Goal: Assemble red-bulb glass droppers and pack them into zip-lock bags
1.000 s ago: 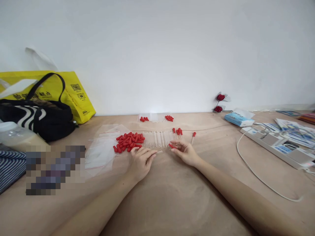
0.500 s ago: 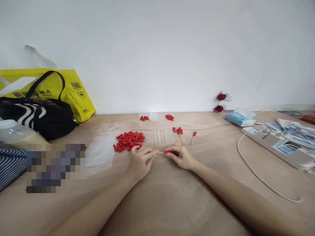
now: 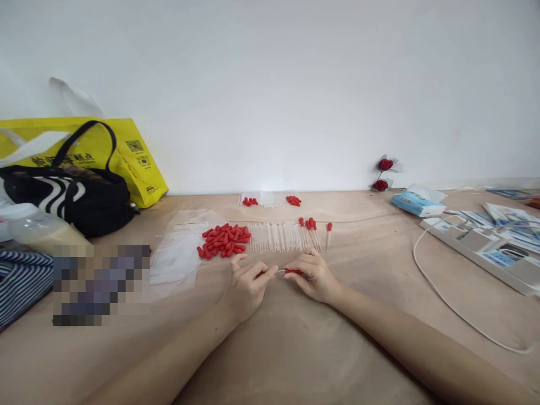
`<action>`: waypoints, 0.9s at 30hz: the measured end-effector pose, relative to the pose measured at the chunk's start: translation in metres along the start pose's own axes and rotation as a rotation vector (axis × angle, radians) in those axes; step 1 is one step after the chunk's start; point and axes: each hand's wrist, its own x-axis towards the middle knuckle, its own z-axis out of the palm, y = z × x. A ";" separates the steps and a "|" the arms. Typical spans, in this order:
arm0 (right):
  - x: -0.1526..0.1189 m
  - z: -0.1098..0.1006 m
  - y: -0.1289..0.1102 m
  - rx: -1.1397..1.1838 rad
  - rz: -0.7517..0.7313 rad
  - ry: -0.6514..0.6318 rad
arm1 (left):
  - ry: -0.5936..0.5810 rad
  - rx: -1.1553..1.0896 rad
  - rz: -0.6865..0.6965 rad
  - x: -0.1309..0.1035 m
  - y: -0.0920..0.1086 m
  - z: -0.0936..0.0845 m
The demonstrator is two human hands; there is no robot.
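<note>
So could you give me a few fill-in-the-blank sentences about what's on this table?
1. The right hand pinches a small ____ cap.
2. The pile of red caps lies to the ____ of the clear tubes.
3. The yellow bag stands behind a ____ handbag.

Missing words: red; left; black
</note>
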 end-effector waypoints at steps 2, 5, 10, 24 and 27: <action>-0.001 0.000 -0.001 -0.034 -0.053 -0.004 | 0.017 0.021 0.021 -0.001 0.002 -0.002; -0.001 -0.001 -0.003 -0.037 -0.117 -0.040 | 0.040 0.028 0.047 -0.001 0.004 -0.004; 0.000 0.001 -0.007 -0.028 -0.137 -0.059 | 0.031 0.036 0.062 -0.002 0.006 -0.005; 0.003 -0.004 0.004 -0.186 -0.041 -0.092 | 0.017 0.072 -0.037 0.004 -0.005 -0.002; 0.003 -0.003 0.002 -0.212 -0.065 -0.101 | 0.016 0.097 -0.059 0.004 -0.002 -0.003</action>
